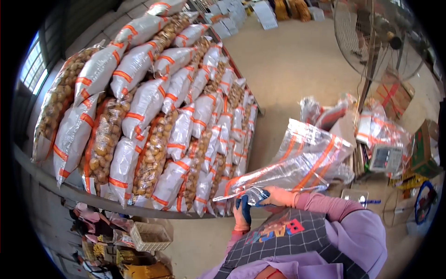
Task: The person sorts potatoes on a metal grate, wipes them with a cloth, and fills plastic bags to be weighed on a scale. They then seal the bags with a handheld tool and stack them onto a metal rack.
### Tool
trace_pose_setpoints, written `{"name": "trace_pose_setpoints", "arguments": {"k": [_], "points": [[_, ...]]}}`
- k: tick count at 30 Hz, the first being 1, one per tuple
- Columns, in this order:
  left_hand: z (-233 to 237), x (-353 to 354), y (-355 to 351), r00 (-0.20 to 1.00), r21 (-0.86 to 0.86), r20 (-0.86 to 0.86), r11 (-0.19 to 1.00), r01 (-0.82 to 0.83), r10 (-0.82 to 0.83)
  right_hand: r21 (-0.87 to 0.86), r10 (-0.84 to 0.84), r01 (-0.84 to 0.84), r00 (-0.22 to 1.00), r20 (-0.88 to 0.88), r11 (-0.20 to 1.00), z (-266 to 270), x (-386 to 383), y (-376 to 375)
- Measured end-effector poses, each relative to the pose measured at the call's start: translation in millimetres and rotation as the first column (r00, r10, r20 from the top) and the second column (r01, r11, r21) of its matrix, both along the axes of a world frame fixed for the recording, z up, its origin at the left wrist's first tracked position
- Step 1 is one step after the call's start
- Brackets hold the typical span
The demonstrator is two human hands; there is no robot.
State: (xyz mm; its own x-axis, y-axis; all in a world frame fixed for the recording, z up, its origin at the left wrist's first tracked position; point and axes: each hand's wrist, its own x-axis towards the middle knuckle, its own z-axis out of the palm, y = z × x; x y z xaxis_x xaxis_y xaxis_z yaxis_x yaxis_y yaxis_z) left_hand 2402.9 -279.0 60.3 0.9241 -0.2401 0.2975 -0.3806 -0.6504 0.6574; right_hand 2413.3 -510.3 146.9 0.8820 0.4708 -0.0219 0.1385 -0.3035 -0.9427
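Observation:
A large clear-and-silvery plastic bag (309,151) with orange stripes stretches out in front of me, its narrow edge at my hands. My left hand (242,213), in an orange glove with blue finger coating, is closed on the bag's near edge from below. Close by on the right, my right hand (277,196), gloved alike, grips the same edge, where the film is bunched and crinkled. The bag's far part spreads to the right over other plastic bags. Some of my fingertips are hidden by the film.
Filled potato sacks (153,153) are stacked high on the left, on a metal-edged platform (125,208). To the right are a small scale-like device (386,158), a green carton (425,149) and a standing fan (381,42). A wicker-like crate (150,236) and people are at lower left.

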Motion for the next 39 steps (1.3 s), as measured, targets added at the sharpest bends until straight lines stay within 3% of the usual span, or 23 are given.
{"name": "trace_pose_setpoints", "arguments": {"k": [2,3,4,6,8,11,14,18,19,20,21,22,23,24,25,26,28,30,31,34,35,37,39], "points": [[30.3,0.2,-30.6,0.997,-0.004,0.081,1.000,0.018,-0.017,0.028,-0.146,0.152,0.979,-0.145,0.988,-11.3,24.2,2.6],[24.5,-1.7,-38.4,0.970,-0.590,-0.229,0.805,-0.069,-0.085,0.046,-0.282,0.312,0.905,-0.317,0.949,-20.4,30.8,4.6],[24.2,0.2,-48.8,0.852,-0.898,-0.406,0.320,-0.303,-0.331,0.037,-0.285,0.308,0.913,-0.291,0.951,-16.9,31.7,3.7],[53.7,-2.1,-67.6,0.853,-0.857,-0.481,0.313,-0.410,-0.200,0.020,-0.249,0.251,0.964,-0.091,0.968,-8.3,37.0,5.8],[34.4,-11.4,-52.4,0.902,-0.831,-0.355,0.524,-0.184,-0.245,0.171,-0.010,-0.008,0.995,0.102,0.985,-29.7,38.1,15.7],[73.5,-14.5,-65.8,0.963,-0.810,-0.248,0.568,-0.146,-0.107,0.109,-0.108,0.094,0.985,0.136,0.990,-3.4,25.8,29.8],[81.1,-23.3,-63.6,0.953,-0.845,-0.298,0.451,-0.287,0.049,-0.100,-0.212,0.217,0.975,0.062,0.971,12.8,29.1,34.5],[75.5,-17.6,-43.4,0.901,-0.794,-0.433,0.457,-0.402,0.040,-0.179,0.011,0.048,0.949,0.314,0.983,-10.6,27.7,54.6],[86.7,-15.8,-42.7,0.896,-0.841,-0.435,0.314,-0.440,0.092,-0.247,0.066,0.011,0.952,0.300,0.969,-1.0,23.8,56.8],[85.5,-11.0,-19.5,0.981,-0.642,-0.116,0.742,-0.194,0.156,-0.136,0.108,-0.090,0.986,0.131,0.987,12.8,21.7,57.9],[78.2,-11.7,-13.5,0.955,-0.748,-0.268,0.597,-0.290,0.127,-0.066,0.169,-0.168,0.985,0.012,0.984,26.4,20.2,49.3],[30.3,0.0,7.6,0.918,-0.929,-0.370,0.064,-0.365,-0.144,0.141,0.130,-0.094,0.954,-0.271,0.986,28.7,21.4,51.3],[36.7,-0.1,16.3,0.899,-0.901,-0.420,-0.060,-0.429,-0.122,0.234,0.031,-0.004,0.993,-0.111,0.972,8.4,27.3,54.2],[25.9,-0.5,32.3,0.910,-0.925,-0.381,0.063,-0.375,-0.162,0.263,-0.017,0.044,0.995,-0.102,0.964,25.8,28.5,52.7],[63.3,-10.1,21.4,0.887,-0.887,-0.455,0.128,-0.444,-0.078,0.232,0.027,0.029,0.972,-0.233,0.972,-0.9,41.1,52.8],[72.1,-12.3,16.8,0.882,-0.882,-0.459,0.172,-0.438,-0.106,0.188,-0.042,0.148,0.879,-0.474,0.971,45.9,25.2,56.6],[102.7,-21.1,9.5,0.903,-0.896,-0.378,0.326,-0.301,-0.205,-0.050,0.030,-0.025,0.995,0.099,0.998,21.7,33.5,63.1],[118.0,-20.8,11.4,0.883,-0.845,-0.409,0.461,-0.270,-0.232,-0.102,-0.079,0.080,0.997,0.009,0.992,9.7,32.1,77.3],[121.2,-20.8,10.2,0.881,-0.851,-0.409,0.448,-0.273,-0.239,-0.076,-0.189,0.197,0.977,0.096,0.978,28.7,17.3,86.1],[110.7,-19.4,8.9,0.879,-0.824,-0.447,0.459,-0.332,-0.167,-0.200,-0.061,0.076,0.995,0.083,0.977,8.2,19.8,102.0],[95.5,-18.0,13.0,0.914,-0.817,-0.394,0.493,-0.299,-0.100,-0.400,0.015,0.063,0.982,0.188,0.915,2.3,16.1,107.9],[78.1,-17.3,23.2,0.915,-0.754,-0.403,0.563,-0.339,0.011,-0.303,-0.011,0.160,0.898,0.440,0.940,-28.7,8.9,112.5],[71.0,-22.7,34.9,0.836,-0.825,-0.538,0.272,-0.496,-0.108,-0.275,-0.009,0.079,0.969,0.245,0.958,-2.7,4.6,116.4]]}}
